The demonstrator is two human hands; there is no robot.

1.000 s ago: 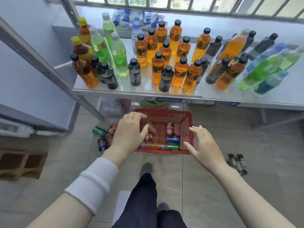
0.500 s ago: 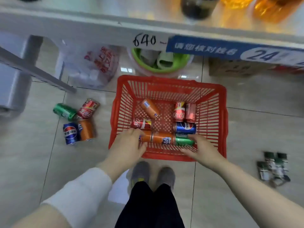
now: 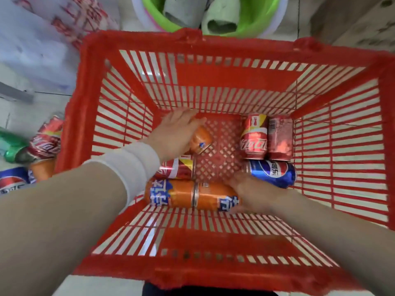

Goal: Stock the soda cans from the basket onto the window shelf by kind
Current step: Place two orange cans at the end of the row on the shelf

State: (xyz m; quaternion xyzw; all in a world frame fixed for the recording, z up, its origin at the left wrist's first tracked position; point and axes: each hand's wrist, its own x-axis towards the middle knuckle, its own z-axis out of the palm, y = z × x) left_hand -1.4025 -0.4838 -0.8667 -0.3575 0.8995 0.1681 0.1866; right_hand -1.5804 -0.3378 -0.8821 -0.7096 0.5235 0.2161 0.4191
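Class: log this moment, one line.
phase: picking from basket | left hand: grips far orange can | right hand: at near orange can, grip unclear

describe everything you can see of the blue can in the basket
The blue can lies on its side on the basket floor, right of centre. Glossy metal by its look, with a red, white and blue roundel and white lettering. Two red cans lie just beyond it; the right hand overlaps its near left edge.

Basket (image 3: pixel 235 73) is entered from above. Only bare mesh (image 3: pixel 220 154) at centre and toward 12 o'clock is left free. 2 o'clock is blocked by two red cans (image 3: pixel 254 137), 4 by a blue can (image 3: pixel 271 173), 6–7 by two orange cans (image 3: pixel 177 195) end to end, 9 by another red can (image 3: pixel 177 169), 10 by the left hand (image 3: pixel 175 133) over a lone orange can (image 3: pixel 201 139).
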